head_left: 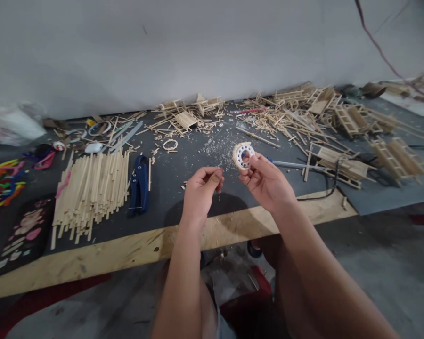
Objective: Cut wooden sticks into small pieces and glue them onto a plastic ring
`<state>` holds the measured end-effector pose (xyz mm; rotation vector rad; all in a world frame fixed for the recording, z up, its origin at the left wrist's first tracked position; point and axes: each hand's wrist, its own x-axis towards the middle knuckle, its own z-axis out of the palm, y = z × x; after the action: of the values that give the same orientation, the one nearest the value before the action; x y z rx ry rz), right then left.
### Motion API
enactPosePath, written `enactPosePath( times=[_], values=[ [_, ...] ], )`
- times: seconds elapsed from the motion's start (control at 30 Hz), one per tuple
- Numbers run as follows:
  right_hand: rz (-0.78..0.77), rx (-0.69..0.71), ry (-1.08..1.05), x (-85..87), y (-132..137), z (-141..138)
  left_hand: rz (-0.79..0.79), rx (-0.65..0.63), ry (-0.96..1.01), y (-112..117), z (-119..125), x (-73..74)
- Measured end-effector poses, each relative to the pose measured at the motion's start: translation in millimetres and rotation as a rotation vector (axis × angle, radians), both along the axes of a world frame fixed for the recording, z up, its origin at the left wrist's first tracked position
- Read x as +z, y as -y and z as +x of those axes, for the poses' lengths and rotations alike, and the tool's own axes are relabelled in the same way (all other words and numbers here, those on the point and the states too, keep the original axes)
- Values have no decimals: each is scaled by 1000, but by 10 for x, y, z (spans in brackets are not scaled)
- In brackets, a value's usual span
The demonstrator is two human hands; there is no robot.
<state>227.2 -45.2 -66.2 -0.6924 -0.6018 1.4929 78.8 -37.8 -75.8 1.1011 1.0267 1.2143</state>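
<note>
My right hand (pixel 271 186) grips a white ring with round holes (pixel 239 156), pinched at its right side between thumb and fingers. Small pale wooden pieces line the ring's outer edge. To the left of it, apart from the ring, my left hand (pixel 200 190) is closed with thumb and fingertips together; what it pinches, if anything, is too small to make out. Both hands are above the front part of the dark tabletop (pixel 169 188). Wood crumbs (pixel 212 146) lie scattered behind them. A small ring of wooden bits (pixel 164 146) rests farther back.
At left are a bundle of wooden sticks (pixel 93 188), a blue-handled cutter (pixel 139 186), a dark phone-like object (pixel 24 235) and colourful fuzzy strips (pixel 3 181). A glue gun's cord (pixel 336 176) runs at right, near stick-built frames (pixel 342 162) and loose sticks (pixel 279 117). A wall stands behind.
</note>
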Motion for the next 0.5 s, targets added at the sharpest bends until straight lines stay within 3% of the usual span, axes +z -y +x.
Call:
enactPosePath(
  times=[0.3, 0.5],
  values=[
    [7, 7, -8, -15, -10, 26, -38, -154, -114, 38, 32, 26],
    [68, -40, -80, 60, 1, 156, 47, -137, -495, 23, 2, -59]
  ],
)
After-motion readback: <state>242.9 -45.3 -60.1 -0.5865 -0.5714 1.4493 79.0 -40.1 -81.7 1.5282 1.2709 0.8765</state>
